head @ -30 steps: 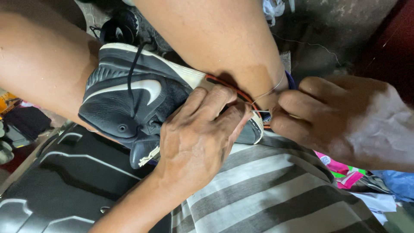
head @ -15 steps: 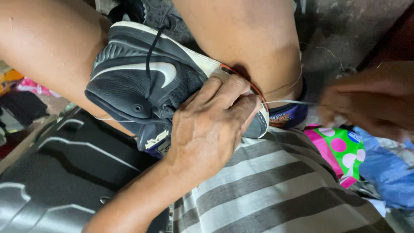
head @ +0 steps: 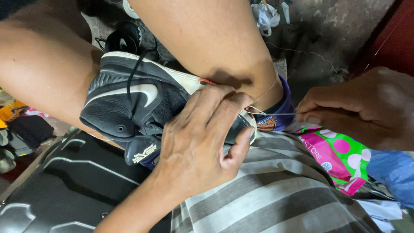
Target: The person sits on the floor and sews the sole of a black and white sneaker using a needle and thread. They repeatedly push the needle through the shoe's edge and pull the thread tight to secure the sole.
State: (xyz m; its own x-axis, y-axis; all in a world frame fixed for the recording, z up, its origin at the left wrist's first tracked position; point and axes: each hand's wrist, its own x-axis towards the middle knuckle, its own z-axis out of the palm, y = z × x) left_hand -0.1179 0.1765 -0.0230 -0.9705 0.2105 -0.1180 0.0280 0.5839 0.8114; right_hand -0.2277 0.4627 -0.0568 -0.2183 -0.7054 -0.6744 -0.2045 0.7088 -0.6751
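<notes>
A black sneaker (head: 129,108) with a white sole edge is wedged between my two bare knees. My left hand (head: 202,138) lies flat over its toe end and presses it down, fingers spread across the sole seam. My right hand (head: 366,110) is off to the right, fingers pinched on a thin metal needle (head: 280,114) that points at the sneaker's edge. A pale thread (head: 267,92) runs from the seam up past my right knee.
A grey and white striped shirt (head: 276,194) fills the lower middle. A black moulded case (head: 56,185) lies at lower left. A pink and green dotted bag (head: 340,155) and blue cloth (head: 392,172) sit under my right hand. Scraps lie on the grey floor (head: 319,30).
My right hand has drawn away from the sneaker to the right, pulling the needle and thread out. The left hand stays pressed on the sneaker.
</notes>
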